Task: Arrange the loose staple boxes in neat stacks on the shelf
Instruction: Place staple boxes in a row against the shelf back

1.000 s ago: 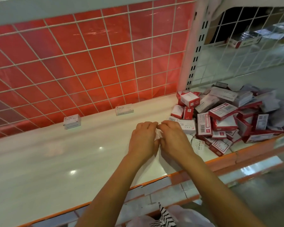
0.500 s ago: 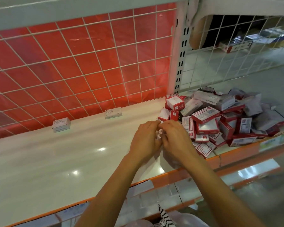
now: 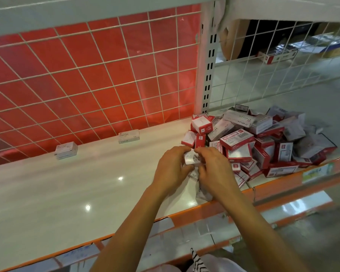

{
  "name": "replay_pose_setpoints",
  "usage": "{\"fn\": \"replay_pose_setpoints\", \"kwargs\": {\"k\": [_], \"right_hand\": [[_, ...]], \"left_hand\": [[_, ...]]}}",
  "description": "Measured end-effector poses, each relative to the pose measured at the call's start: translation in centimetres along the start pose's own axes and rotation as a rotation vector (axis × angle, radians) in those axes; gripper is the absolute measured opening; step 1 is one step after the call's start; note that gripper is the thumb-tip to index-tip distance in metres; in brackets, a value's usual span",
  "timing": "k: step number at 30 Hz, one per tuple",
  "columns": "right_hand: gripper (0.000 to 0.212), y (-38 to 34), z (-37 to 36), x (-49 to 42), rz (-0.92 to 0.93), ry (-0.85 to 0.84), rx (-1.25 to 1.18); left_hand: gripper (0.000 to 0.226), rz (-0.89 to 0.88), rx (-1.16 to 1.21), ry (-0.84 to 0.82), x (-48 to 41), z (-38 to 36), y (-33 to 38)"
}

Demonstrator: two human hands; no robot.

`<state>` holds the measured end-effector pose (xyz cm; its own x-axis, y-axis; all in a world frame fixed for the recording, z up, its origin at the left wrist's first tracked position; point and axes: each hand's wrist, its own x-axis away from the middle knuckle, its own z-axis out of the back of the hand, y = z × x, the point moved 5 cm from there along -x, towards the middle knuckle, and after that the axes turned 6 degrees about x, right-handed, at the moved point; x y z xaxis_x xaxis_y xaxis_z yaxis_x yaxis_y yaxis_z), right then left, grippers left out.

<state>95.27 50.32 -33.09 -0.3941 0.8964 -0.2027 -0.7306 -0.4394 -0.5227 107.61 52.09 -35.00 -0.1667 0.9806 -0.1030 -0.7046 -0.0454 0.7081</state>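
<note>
Scanning from 10 o'clock: grey stack [image 3: 66,150] and STAPLES stack [image 3: 129,135] sit against the wire grid, well apart. Centre: left hand [image 3: 170,169] and right hand [image 3: 214,171] both pinch one white box [image 3: 191,159] over the shelf [image 3: 67,193]; maybe more beneath, hidden. At 2 o'clock, loose pile [image 3: 263,142]. Risk: right wrist brushing the pile, tipping boxes over the front lip.

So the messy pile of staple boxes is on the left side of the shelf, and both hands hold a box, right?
No: the head view shows the pile on the right side of the shelf, not the left. The left hand and right hand do hold a box between them.
</note>
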Motion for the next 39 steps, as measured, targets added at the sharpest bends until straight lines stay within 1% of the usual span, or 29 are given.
{"fn": "replay_pose_setpoints", "kwargs": {"k": [5,8,11,13,17,21,23,27,29,31,35,39], "right_hand": [[0.034,-0.3,-0.1,0.0,-0.024,0.027,-0.107],[0.032,-0.8,-0.8,0.1,-0.058,-0.002,-0.199],[0.040,-1.8,-2.0,0.2,-0.076,-0.058,-0.354],[0.044,-2.8,-2.7,0.2,-0.058,-0.077,-0.408],[0.048,-5.0,-4.3,0.2,-0.018,-0.071,-0.510],[0.058,-6.9,-5.6,0.0,-0.004,-0.058,-0.562],[0.059,-7.8,-6.0,0.0,-0.017,-0.062,-0.572],[0.054,-9.6,-6.8,-0.2,-0.093,-0.049,-0.635],[0.055,-10.2,-7.4,-0.4,-0.131,-0.062,-0.665],[0.055,-10.8,-8.0,-0.6,-0.160,-0.107,-0.701],[0.047,-12.0,-9.4,-0.9,-0.179,-0.197,-0.726],[0.049,-13.8,-10.6,-0.7,-0.188,-0.304,-0.811]], "left_hand": [[0.046,0.085,0.109,0.134,1.5,1.5,-1.2],[0.052,0.171,0.155,0.224,2.5,2.6,-2.0],[0.049,0.227,0.202,0.315,3.6,3.9,-2.4],[0.046,0.265,0.256,0.349,4.3,4.7,-2.6],[0.047,0.333,0.416,0.374,5.2,5.9,-3.2],[0.035,0.347,0.547,0.373,6.1,7.0,-3.8],[0.029,0.340,0.546,0.375,6.7,7.9,-4.3],[0.015,0.297,0.489,0.360,7.8,9.6,-5.7],[0.014,0.290,0.473,0.336,8.3,10.3,-6.5],[0.017,0.293,0.444,0.329,8.8,11.1,-7.6],[0.040,0.340,0.323,0.347,9.4,13.3,-10.0],[0.061,0.363,0.349,0.244,9.7,15.1,-11.3]]}}
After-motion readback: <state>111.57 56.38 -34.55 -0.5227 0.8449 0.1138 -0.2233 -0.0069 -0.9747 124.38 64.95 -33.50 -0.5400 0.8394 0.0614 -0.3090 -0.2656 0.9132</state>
